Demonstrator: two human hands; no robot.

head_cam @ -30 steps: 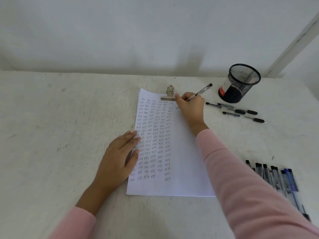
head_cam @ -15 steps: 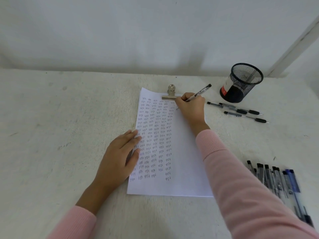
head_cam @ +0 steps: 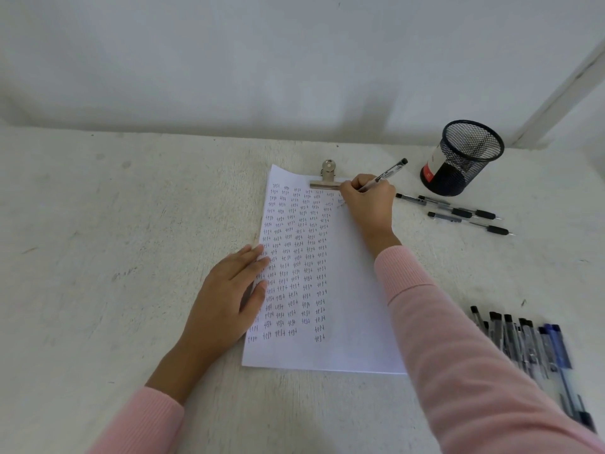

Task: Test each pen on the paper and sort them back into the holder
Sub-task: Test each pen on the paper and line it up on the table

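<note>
A white paper (head_cam: 353, 290) lies on the table, filled with columns of the handwritten word "test". My right hand (head_cam: 368, 204) grips a clear pen (head_cam: 386, 174) with its tip on the paper near the top right, beside a metal clip (head_cam: 327, 178). My left hand (head_cam: 229, 290) lies flat on the paper's left edge, fingers apart. A black mesh holder (head_cam: 465, 158) stands at the back right. Three black pens (head_cam: 458, 211) lie on the table in front of it. A bunch of several pens (head_cam: 530, 342) lies at the right near my right sleeve.
The white rough table (head_cam: 114, 257) meets a white wall at the back. A white post (head_cam: 563, 90) slants up at the far right behind the holder.
My right hand has shifted slightly while writing near the top of the paper. The view has tilted a little. My left hand stays on the paper.
</note>
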